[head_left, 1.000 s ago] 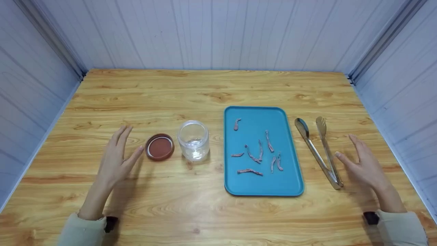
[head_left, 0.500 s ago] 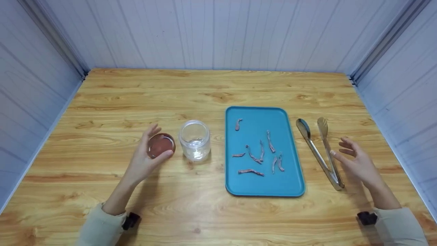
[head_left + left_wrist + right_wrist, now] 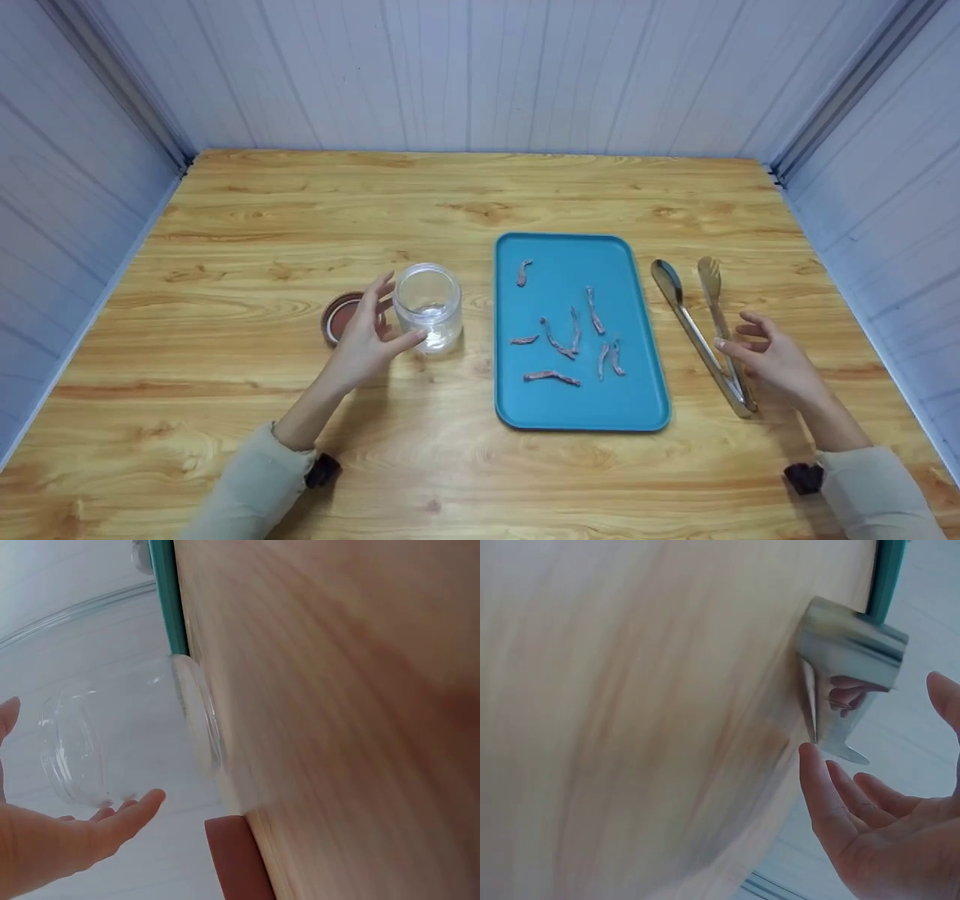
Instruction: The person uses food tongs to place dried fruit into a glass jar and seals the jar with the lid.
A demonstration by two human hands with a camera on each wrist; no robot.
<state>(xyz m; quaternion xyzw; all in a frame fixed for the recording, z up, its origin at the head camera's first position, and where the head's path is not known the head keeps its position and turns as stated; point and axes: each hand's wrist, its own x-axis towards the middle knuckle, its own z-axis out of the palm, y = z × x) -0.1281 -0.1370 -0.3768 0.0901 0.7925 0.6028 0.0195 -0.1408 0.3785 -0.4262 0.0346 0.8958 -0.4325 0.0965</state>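
Observation:
A clear, lidless jar (image 3: 427, 307) stands upright on the table. My left hand (image 3: 364, 349) is at its left side, thumb in front and fingers behind, spread apart; whether they touch the jar I cannot tell. Partly hidden behind that hand, a brown-red lid (image 3: 337, 322) lies with its inside up. Metal tongs (image 3: 694, 337) lie spread on the right, with my right hand (image 3: 776, 364) over their right arm. In the right wrist view the fingers (image 3: 821, 795) are loosely bent near the tongs (image 3: 851, 652), holding nothing.
Between jar and tongs sits a blue tray (image 3: 577, 409) with several thin, dried-looking brownish strips (image 3: 551, 377) scattered on it. The wooden table (image 3: 450, 480) is bounded by pale panel walls (image 3: 480, 75) at the back and both sides.
My left hand has moved right, passing over the lid to the jar. My right hand has shifted left over the tongs, its fingers bending a little more. Jar, lid, tray and tongs stay put.

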